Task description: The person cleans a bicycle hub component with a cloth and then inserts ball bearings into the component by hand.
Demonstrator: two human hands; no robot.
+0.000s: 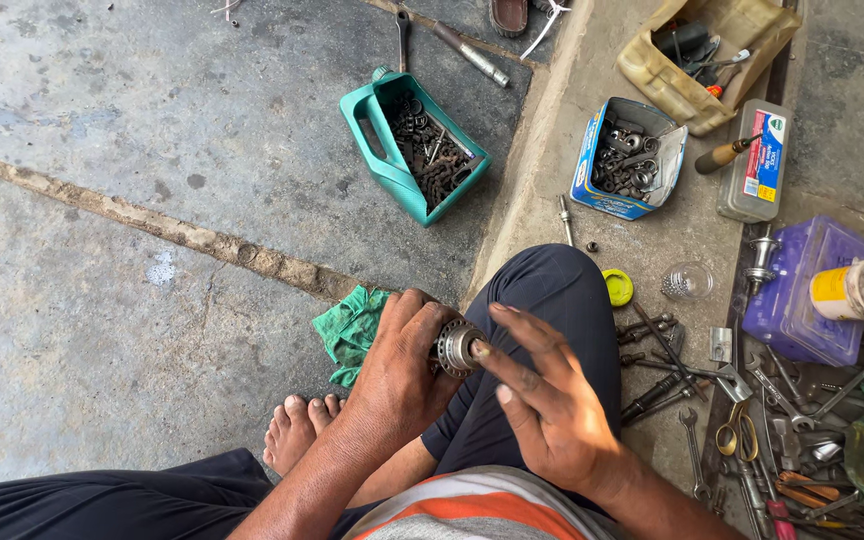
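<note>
I sit on a concrete floor with my knee raised. My left hand (404, 362) grips a round metal hub part (457, 347) with a toothed rim, held in front of my dark trouser knee (552, 300). My right hand (542, 400) is spread, its index fingertip pressed into the open face of the hub part. A green rag (349, 325) lies on the floor just beyond my left hand, partly hidden by it. My bare foot (297, 425) shows below the left forearm.
A teal cut-open jug (392, 140) and a blue tin (624, 158) hold rusty small parts. Spanners, scissors (739, 432) and loose tools lie at right, beside a purple plastic box (812, 290), a yellow cap (618, 287), a small glass cup (687, 281) and a tan cut-open container (702, 50).
</note>
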